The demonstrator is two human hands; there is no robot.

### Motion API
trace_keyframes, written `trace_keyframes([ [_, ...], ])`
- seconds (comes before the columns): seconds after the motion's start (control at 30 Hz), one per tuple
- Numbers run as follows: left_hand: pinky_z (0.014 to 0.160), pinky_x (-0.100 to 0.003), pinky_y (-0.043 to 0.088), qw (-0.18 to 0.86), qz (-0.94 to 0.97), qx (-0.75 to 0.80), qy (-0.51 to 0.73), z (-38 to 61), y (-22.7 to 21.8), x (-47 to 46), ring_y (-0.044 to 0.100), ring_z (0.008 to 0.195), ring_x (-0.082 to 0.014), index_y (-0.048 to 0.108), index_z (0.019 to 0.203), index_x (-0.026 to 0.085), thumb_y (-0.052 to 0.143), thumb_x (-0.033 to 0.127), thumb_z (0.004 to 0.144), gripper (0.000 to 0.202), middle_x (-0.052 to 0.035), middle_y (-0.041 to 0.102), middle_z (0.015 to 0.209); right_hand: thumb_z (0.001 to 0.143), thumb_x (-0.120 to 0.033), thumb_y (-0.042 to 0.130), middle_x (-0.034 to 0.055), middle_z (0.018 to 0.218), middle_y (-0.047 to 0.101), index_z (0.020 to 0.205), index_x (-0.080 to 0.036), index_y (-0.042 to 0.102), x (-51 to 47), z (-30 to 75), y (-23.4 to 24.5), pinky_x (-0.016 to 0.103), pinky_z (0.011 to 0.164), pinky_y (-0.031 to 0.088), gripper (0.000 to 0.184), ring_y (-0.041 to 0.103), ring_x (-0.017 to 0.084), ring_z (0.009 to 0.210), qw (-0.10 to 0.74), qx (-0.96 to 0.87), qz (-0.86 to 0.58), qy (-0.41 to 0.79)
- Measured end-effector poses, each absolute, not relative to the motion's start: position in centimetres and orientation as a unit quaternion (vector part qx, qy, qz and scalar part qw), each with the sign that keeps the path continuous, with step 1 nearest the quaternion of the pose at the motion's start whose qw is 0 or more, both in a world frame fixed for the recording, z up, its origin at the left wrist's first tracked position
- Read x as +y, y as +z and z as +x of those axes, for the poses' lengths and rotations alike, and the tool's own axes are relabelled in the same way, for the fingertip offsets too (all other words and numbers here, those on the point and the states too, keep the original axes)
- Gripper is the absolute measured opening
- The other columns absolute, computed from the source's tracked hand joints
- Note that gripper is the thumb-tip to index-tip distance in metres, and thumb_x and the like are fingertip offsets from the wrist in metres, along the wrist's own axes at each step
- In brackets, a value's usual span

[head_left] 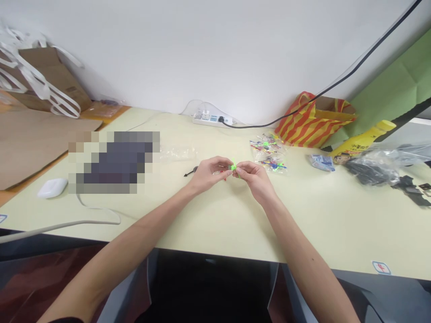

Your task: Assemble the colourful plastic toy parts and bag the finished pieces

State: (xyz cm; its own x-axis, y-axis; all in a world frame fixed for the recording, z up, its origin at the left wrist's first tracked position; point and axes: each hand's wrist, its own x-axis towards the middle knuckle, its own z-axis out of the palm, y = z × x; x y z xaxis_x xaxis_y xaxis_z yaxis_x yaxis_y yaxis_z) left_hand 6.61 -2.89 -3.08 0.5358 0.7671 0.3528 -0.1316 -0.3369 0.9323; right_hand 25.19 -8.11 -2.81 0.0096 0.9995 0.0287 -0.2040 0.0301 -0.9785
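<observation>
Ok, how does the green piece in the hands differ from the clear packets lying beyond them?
The green piece is single and bare, pinched between the left hand and right hand above the table; the clear packets hold many pieces in several colours. The green piece is held; the clear packets lie untouched on the table. Both show bright green.

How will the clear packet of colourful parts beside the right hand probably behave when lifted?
The clear packet looks like thin glossy film, so it would probably sag and feel slippery. Its colourful parts seem tiny and loose, so it is likely light and they may shift. It lies flat on the table, so rolling seems unlikely.
</observation>
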Motion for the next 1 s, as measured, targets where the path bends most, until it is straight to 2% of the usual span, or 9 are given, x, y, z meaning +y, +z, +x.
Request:
trace_keyframes([
  [0.2, 0.070, -0.030, 0.062, 0.579, 0.667, 0.236, 0.405, 6.55, -2.60, -3.02, 0.071, 0.085, -0.0185, 0.070, 0.104, 0.013, 0.081, 0.033, 0.080, 0.033, -0.0102, 0.070, 0.101, 0.070, -0.039, 0.088, 0.0001, 0.075, 0.066, 0.080, -0.020, 0.071, -8.22, 25.31, -2.61, 0.029, 0.075, 0.046, 0.028, 0.058, 0.013, 0.072, 0.556, -0.427, -0.411, 0.582],
  [0.37, 0.072, -0.028, 0.060, 0.587, 0.659, 0.250, 0.398, 6.47, -2.42, -3.22, 0.071, 0.086, -0.0185, 0.072, 0.103, 0.013, 0.083, 0.033, 0.078, 0.033, -0.0099, 0.072, 0.099, 0.068, -0.035, 0.091, 0.0002, 0.079, 0.068, 0.079, -0.019, 0.070, -8.17, 25.32, -2.87, 0.028, 0.077, 0.048, 0.028, 0.063, 0.013, 0.075, 0.536, -0.383, -0.375, 0.652],
  [0.6, 0.083, -0.033, 0.059, 0.580, 0.660, 0.247, 0.408, 6.50, -2.62, -3.11, 0.071, 0.085, -0.0180, 0.075, 0.102, 0.013, 0.085, 0.031, 0.076, 0.033, -0.0093, 0.074, 0.095, 0.067, -0.031, 0.092, 0.0007, 0.076, 0.071, 0.074, -0.019, 0.063, -8.46, 25.21, -2.59, 0.031, 0.079, 0.054, 0.032, 0.069, 0.015, 0.074, 0.506, -0.324, -0.370, 0.709],
  [0.87, 0.096, -0.039, 0.059, 0.557, 0.678, 0.224, 0.424, 6.33, -3.07, -2.85, 0.071, 0.094, -0.0199, 0.077, 0.104, 0.014, 0.084, 0.031, 0.077, 0.032, -0.0104, 0.075, 0.101, 0.070, -0.026, 0.091, 0.0019, 0.082, 0.073, 0.071, -0.017, 0.059, -8.68, 24.87, -3.08, 0.030, 0.087, 0.059, 0.033, 0.074, 0.016, 0.082, 0.474, -0.275, -0.328, 0.770],
  [0.93, 0.096, -0.039, 0.059, 0.543, 0.687, 0.228, 0.426, 6.39, -3.08, -2.80, 0.071, 0.096, -0.0203, 0.077, 0.104, 0.014, 0.083, 0.033, 0.078, 0.032, -0.0109, 0.075, 0.104, 0.073, -0.029, 0.089, 0.0019, 0.084, 0.073, 0.077, -0.018, 0.063, -8.73, 24.58, -2.98, 0.032, 0.089, 0.060, 0.028, 0.074, 0.017, 0.084, 0.467, -0.276, -0.337, 0.769],
  [1.0, 0.093, -0.038, 0.060, 0.524, 0.690, 0.243, 0.436, 6.53, -3.11, -2.68, 0.071, 0.096, -0.0202, 0.076, 0.106, 0.014, 0.082, 0.035, 0.080, 0.034, -0.0110, 0.075, 0.107, 0.078, -0.039, 0.084, 0.0028, 0.084, 0.073, 0.083, -0.018, 0.067, -8.81, 24.39, -2.57, 0.035, 0.090, 0.060, 0.027, 0.075, 0.019, 0.086, 0.459, -0.308, -0.364, 0.749],
])
